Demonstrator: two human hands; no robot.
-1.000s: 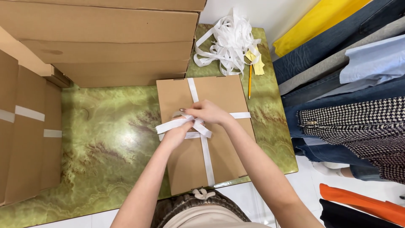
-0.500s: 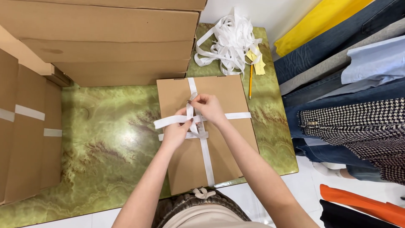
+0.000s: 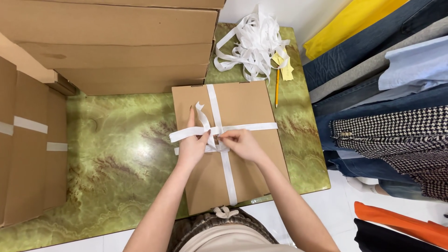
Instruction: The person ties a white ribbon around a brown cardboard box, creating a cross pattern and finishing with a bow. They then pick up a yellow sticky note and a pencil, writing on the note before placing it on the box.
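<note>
We look down on a green marbled desk [image 3: 116, 163] that fills most of the view. Stacked brown cardboard cartons [image 3: 112, 42] crowd its far side, and more flat cardboard [image 3: 28, 149] lies along the left edge. To the right of the desk hangs a row of clothes [image 3: 387, 107] in denim, pale blue, yellow and check.

In the near right part of the desk lies a flat brown box [image 3: 247, 112], its long axis running from us toward the far side, tilted slightly. A white ribbon [image 3: 247, 126] crosses it both ways, one band along the length and one across, and they meet a little left of the middle of the lid.

Our left hand [image 3: 192, 147] rests on the lid at that crossing, index finger stretched toward the far edge, thumb and remaining fingers pinching a ribbon loop. Our right hand [image 3: 240, 142] sits just beside it on the right, fingertips closed on the ribbon at the knot. Both hands touch the crossing, so neither is clearly nearer; the loose tail lies to the left.

At the far side a heap of loose white ribbon [image 3: 254, 44] lies beside yellow paper notes [image 3: 283, 65], with a yellow pencil [image 3: 276, 88] pointing along the box's length.
</note>
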